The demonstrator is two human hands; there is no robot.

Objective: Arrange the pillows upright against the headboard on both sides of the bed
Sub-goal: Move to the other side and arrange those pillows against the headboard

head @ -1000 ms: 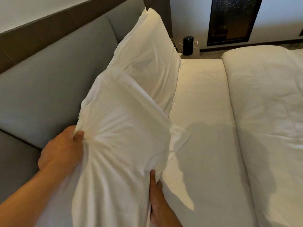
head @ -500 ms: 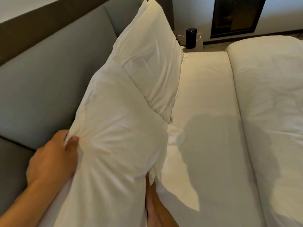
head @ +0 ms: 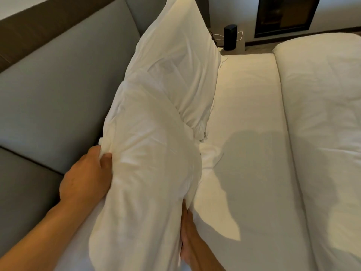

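Observation:
A white pillow (head: pixel 148 153) stands on edge along the grey padded headboard (head: pixel 58 90). My left hand (head: pixel 86 177) pinches a fold of its case on the headboard side, thumb on the front. My right hand (head: pixel 188 237) lies with straight fingers against the pillow's lower right edge, mostly hidden by the fabric. A second white pillow (head: pixel 179 61) stands upright against the headboard just beyond, its lower corner overlapped by the near one.
The white sheeted mattress (head: pixel 250 133) stretches to the right, with a folded-back white duvet (head: pixel 322 114) along its right side. Past the far end of the bed stands a black cylindrical speaker (head: pixel 230 37) with a white cable.
The near pillow has moved closer to the headboard and settled lower. My left hand has shifted down and left with it; my right hand stays at the lower edge.

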